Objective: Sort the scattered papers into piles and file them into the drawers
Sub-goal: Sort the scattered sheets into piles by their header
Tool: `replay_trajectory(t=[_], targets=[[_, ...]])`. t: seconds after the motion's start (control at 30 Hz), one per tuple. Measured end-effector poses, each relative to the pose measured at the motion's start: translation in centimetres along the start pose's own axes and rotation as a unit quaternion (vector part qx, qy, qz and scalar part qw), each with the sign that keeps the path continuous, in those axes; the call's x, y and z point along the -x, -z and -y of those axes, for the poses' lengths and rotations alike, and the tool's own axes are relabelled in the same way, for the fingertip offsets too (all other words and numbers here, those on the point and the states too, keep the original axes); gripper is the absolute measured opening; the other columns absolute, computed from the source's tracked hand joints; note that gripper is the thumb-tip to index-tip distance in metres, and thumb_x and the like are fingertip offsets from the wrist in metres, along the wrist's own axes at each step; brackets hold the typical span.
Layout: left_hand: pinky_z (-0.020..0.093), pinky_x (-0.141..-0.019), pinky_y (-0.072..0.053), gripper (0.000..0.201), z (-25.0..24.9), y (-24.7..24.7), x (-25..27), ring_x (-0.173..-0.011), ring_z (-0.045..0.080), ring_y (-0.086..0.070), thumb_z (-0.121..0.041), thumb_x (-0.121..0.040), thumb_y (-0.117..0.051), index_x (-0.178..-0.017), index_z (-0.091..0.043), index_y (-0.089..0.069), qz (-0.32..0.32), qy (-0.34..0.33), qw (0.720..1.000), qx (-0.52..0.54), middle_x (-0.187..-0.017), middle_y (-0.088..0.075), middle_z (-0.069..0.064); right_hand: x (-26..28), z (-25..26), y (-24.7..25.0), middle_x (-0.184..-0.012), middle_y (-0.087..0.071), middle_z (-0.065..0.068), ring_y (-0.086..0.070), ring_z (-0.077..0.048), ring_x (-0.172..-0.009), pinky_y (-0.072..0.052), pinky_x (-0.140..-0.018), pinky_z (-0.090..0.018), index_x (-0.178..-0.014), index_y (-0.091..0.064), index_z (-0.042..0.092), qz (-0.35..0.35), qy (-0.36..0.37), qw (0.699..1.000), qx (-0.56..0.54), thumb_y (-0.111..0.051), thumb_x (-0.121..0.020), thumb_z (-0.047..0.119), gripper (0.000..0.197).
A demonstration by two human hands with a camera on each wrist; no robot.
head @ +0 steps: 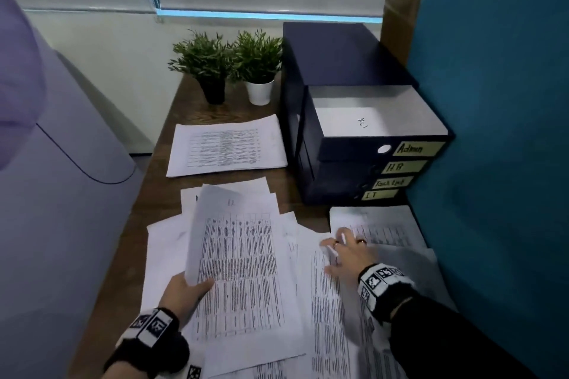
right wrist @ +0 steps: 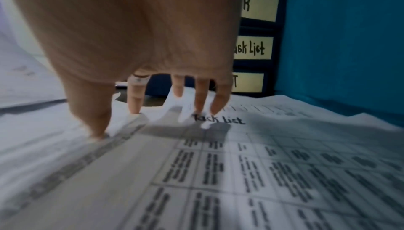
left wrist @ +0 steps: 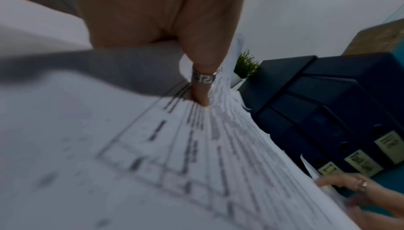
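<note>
Printed table sheets lie scattered over the near half of the wooden desk (head: 172, 108). My left hand (head: 187, 289) pinches the lower left edge of one lifted sheet (head: 237, 258) marked HR; its ringed thumb (left wrist: 202, 85) presses on top. My right hand (head: 345, 252) rests with spread fingertips (right wrist: 135, 102) on a sheet headed "Task List" (right wrist: 218, 120), holding nothing. A neat pile (head: 228, 146) lies further back. The dark drawer unit (head: 348, 175) stands at the right, its top drawer "Admin" (head: 374, 115) pulled out with paper inside; HR, Task List and IT drawers are closed.
Two small potted plants (head: 228, 68) stand at the desk's far end. A teal partition (head: 498, 132) closes off the right side, tight against the drawer unit. A pale lilac cabinet (head: 61, 194) runs along the left edge of the desk.
</note>
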State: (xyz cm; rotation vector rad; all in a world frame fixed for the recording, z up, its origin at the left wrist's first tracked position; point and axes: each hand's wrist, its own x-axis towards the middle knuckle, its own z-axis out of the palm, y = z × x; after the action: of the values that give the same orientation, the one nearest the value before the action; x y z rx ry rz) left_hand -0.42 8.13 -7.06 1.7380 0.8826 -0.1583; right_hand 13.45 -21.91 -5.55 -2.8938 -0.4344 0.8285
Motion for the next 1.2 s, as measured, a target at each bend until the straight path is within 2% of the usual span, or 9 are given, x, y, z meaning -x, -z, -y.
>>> replay_trajectory(t=[0.1,0.2,0.47,0.7,0.8,0.87,0.93,1.07,1.2], targets=[[0.029,-0.064,-0.047,0.026,0.8,0.1,-0.1,-0.071,0.026,-0.060,-0.017,-0.081,-0.070,-0.097,0.002,-0.062,-0.010,-0.004,1.000,-0.009,-0.083,-0.067,0.016,-0.1,-0.8,-0.5,-0.151,-0.003,-0.010,-0.017,-0.039,-0.138,-0.037,-0.101,-0.047,-0.125,-0.034,0.026,-0.020,-0.068,0.997,0.009,-0.052,-0.078,0.048,0.056],[0.028,-0.062,-0.044,0.024,0.4,0.0,0.2,-0.065,0.021,-0.055,-0.018,-0.082,-0.069,-0.093,0.002,-0.060,-0.014,-0.011,1.000,-0.026,-0.072,-0.062,0.008,0.3,-1.1,-0.7,-0.149,-0.007,-0.014,-0.038,-0.041,-0.126,-0.043,-0.099,-0.047,-0.135,-0.026,0.018,-0.018,-0.127,0.990,-0.065,-0.054,-0.079,0.048,0.069],[0.027,-0.059,-0.034,0.023,0.0,-0.4,0.3,-0.058,0.019,-0.044,-0.015,-0.081,-0.070,-0.086,0.003,-0.056,-0.040,-0.002,0.999,-0.014,-0.062,-0.051,0.005,0.4,0.4,-1.2,-0.155,0.014,-0.009,-0.021,-0.050,-0.135,-0.039,-0.100,-0.055,-0.142,-0.005,0.031,-0.015,-0.127,0.990,-0.052,-0.056,-0.080,0.030,0.080],[0.048,-0.091,-0.045,0.038,0.3,-0.4,0.7,-0.059,0.019,-0.042,-0.017,-0.082,-0.069,-0.100,0.014,-0.058,-0.048,-0.008,0.998,-0.028,-0.066,-0.054,0.009,2.2,-2.2,0.4,-0.122,-0.046,-0.017,-0.057,-0.030,-0.095,-0.050,-0.082,-0.037,-0.132,-0.031,0.006,-0.164,-0.163,0.938,-0.259,-0.050,-0.083,-0.008,0.055],[0.049,-0.094,-0.043,0.042,0.3,-0.4,0.9,-0.085,0.040,-0.061,-0.017,-0.082,-0.069,-0.103,0.016,-0.055,-0.042,-0.025,0.999,-0.019,-0.100,-0.062,0.034,3.4,-3.2,0.4,-0.149,-0.023,-0.018,-0.038,-0.033,-0.129,-0.039,-0.100,-0.037,-0.145,-0.014,0.012,-0.211,-0.157,0.923,-0.281,-0.047,-0.079,-0.014,0.079],[0.048,-0.094,-0.043,0.037,0.4,-0.4,0.9,-0.103,0.045,-0.056,-0.017,-0.082,-0.069,-0.104,0.011,-0.057,-0.038,-0.029,0.999,-0.011,-0.102,-0.063,0.032,4.1,-2.5,0.3,-0.156,0.002,-0.011,-0.024,-0.033,-0.138,-0.037,-0.103,-0.039,-0.149,-0.001,0.023,-0.224,-0.119,0.937,-0.239,-0.052,-0.078,-0.015,0.095],[0.047,-0.091,-0.046,0.030,0.3,-0.3,1.0,-0.094,0.043,-0.059,-0.015,-0.082,-0.069,-0.099,0.007,-0.058,-0.036,-0.030,0.999,-0.001,-0.081,-0.063,0.018,3.8,-1.1,0.0,-0.156,0.011,-0.008,-0.017,-0.037,-0.140,-0.039,-0.104,-0.044,-0.147,0.009,0.031,-0.197,-0.077,0.976,-0.043,-0.057,-0.078,-0.007,0.102],[0.030,-0.075,-0.042,0.026,0.3,-0.2,1.0,-0.079,0.027,-0.054,-0.015,-0.082,-0.069,-0.096,0.002,-0.055,-0.019,-0.021,0.999,0.015,-0.078,-0.057,0.009,1.6,1.8,0.1,-0.158,0.000,0.001,0.008,-0.026,-0.146,0.000,-0.110,-0.062,-0.148,-0.005,0.024,-0.084,0.047,0.980,0.172,-0.046,-0.089,0.012,0.073],[0.030,-0.075,-0.042,0.027,0.6,0.2,0.8,-0.079,0.025,-0.055,-0.017,-0.081,-0.070,-0.098,-0.002,-0.055,-0.002,-0.012,1.000,0.021,-0.082,-0.062,0.012,-0.6,4.3,2.0,-0.148,-0.034,-0.006,-0.027,-0.022,-0.139,-0.002,-0.113,-0.055,-0.148,-0.009,0.024,0.026,0.094,0.988,0.122,-0.060,-0.082,0.022,0.084]])
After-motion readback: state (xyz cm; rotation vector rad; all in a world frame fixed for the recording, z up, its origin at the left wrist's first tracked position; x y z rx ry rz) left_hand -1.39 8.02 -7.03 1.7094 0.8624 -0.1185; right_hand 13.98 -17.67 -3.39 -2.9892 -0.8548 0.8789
